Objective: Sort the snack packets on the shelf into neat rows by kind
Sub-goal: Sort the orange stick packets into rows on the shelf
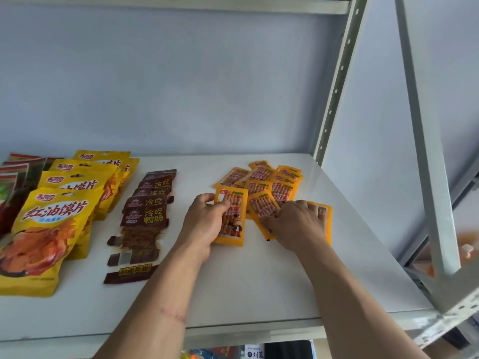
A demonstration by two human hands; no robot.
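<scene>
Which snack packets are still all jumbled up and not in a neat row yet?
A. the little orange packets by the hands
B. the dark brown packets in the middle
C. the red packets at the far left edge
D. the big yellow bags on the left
A: the little orange packets lie overlapping at mixed angles, with the left hand holding one and the right hand on others, while the big yellow bags and dark brown packets sit in lines.

Bare forearms, sleeveless; scratch mark (173, 315) on left forearm.

large pouches (51, 224) left, strip packets (145, 216) middle, small packets (261, 187) right
</scene>
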